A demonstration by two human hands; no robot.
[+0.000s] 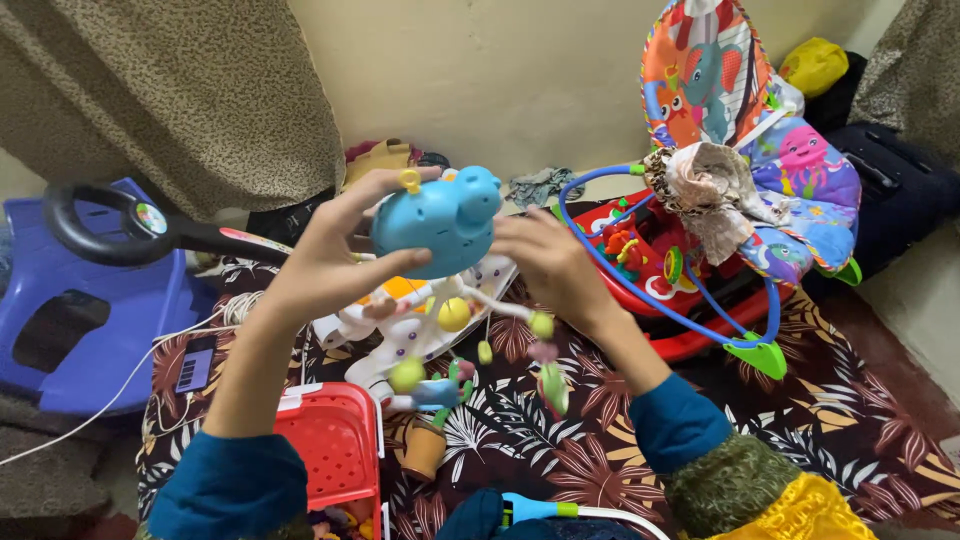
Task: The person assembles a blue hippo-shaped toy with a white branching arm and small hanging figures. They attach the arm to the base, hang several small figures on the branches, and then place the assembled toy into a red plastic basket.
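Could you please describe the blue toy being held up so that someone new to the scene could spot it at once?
Start at the colourful baby bouncer against the wall on the right, then look left to the middle of the view. There the left hand and right hand hold up a rounded light-blue plastic toy. Unlike anything nearby, thin white arms with small yellow-green balls dangle beneath it.

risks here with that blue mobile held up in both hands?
1. The small hanging toys dangle from thin arms under the blue mobile unit; they could snag on the white toy below.
2. The left hand and right hand grip the unit only at its sides, so it may slip onto the red basket.
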